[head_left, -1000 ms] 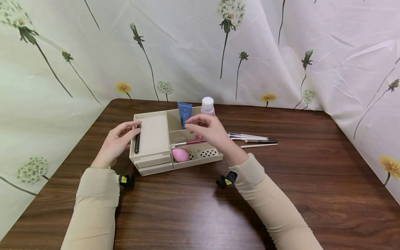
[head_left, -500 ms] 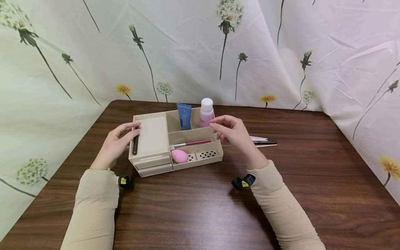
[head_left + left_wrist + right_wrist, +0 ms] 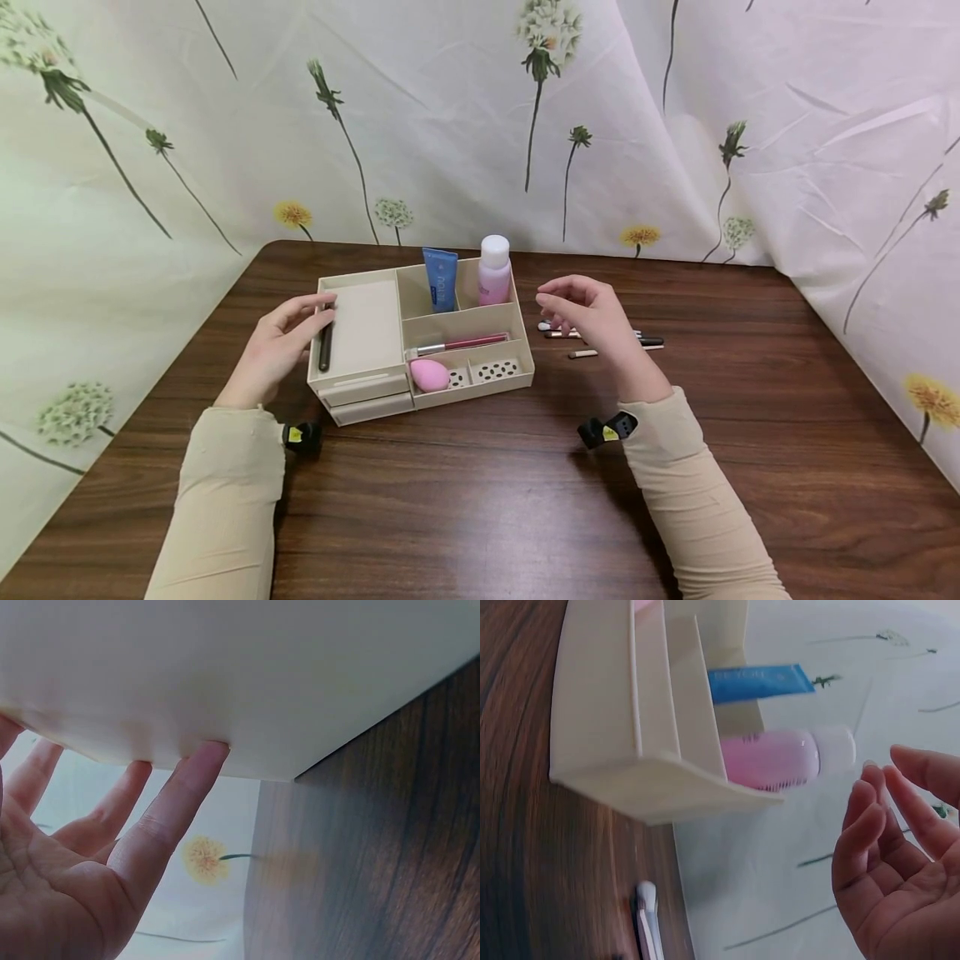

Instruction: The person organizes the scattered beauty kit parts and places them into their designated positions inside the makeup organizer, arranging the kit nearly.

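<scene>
A cream cosmetics organizer (image 3: 367,329) stands on the table with two drawers at its lower left. My left hand (image 3: 273,346) rests at its left side, thumb and index tips at the rim by a slim dark stick (image 3: 325,342). In the left wrist view, straight fingers (image 3: 161,825) touch the outer wall. My right hand (image 3: 592,312) hovers right of the organizer with loosely bent fingers and holds nothing. Inside the organizer are a blue tube (image 3: 441,279), a pink bottle (image 3: 494,271), a red-handled makeup brush (image 3: 465,342) and a pink makeup sponge (image 3: 430,376).
Several makeup brushes (image 3: 583,354) lie on the brown table (image 3: 465,500) beneath and beside the right hand, partly hidden by it. A flower-printed cloth (image 3: 465,125) hangs behind the table. The organizer's front right compartment has a spotted, dark-holed piece (image 3: 498,370).
My right hand has moved right, from above the organizer's middle to above the loose brushes, uncovering the bottle and the red-handled brush. The left hand has stayed in place.
</scene>
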Available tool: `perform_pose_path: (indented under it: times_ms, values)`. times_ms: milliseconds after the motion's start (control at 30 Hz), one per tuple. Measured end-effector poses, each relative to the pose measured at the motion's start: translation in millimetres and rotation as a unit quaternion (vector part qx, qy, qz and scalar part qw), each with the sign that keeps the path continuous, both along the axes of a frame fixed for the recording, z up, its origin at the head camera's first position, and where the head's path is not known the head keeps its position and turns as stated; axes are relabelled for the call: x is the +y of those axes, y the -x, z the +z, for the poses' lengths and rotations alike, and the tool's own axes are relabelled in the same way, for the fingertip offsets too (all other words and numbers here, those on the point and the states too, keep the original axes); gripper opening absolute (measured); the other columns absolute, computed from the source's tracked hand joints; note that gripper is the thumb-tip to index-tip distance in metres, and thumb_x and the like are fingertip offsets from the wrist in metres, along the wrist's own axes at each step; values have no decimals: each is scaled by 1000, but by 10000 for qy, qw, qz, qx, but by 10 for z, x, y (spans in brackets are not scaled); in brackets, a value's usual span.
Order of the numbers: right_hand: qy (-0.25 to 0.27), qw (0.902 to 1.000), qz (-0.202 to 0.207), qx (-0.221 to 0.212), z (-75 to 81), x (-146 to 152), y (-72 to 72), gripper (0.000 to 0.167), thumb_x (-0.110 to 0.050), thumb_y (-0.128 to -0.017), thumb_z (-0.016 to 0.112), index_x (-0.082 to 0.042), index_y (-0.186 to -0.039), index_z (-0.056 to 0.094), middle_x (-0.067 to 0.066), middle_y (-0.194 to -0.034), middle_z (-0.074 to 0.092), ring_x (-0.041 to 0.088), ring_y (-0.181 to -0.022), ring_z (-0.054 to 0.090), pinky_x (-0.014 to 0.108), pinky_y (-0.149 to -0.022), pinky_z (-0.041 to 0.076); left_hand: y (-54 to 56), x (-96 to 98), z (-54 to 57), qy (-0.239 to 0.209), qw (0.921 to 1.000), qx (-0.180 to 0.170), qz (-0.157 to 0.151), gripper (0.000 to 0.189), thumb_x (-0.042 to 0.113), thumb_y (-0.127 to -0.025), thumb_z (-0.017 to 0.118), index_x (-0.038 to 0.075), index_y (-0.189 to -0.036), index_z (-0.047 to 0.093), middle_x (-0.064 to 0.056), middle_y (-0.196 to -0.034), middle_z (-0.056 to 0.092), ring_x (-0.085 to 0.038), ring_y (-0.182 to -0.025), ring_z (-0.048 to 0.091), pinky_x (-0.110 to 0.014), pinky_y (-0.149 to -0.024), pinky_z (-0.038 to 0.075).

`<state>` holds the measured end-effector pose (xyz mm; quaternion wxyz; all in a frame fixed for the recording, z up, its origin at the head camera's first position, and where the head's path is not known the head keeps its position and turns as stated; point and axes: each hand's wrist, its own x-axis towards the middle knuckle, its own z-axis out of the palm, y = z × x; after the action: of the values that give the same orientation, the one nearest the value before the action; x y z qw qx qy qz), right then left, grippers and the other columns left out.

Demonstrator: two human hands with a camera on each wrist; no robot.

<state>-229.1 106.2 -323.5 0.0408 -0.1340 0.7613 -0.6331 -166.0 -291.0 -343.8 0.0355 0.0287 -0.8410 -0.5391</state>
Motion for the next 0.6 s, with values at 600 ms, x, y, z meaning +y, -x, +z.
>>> perform_pose_path:
  times_ms: [600]
  values:
    - [-1776, 9837, 93, -280, -131, 396, 200, 35, -20, -94, 68, 2, -121, 65, 9, -97, 70, 20, -78, 65, 31, -69, 55, 13, -17, -35, -106, 9999, 74, 19, 51, 45, -99, 57, 21, -144, 52, -4, -143, 46, -11, -128, 40, -18, -76, 53]
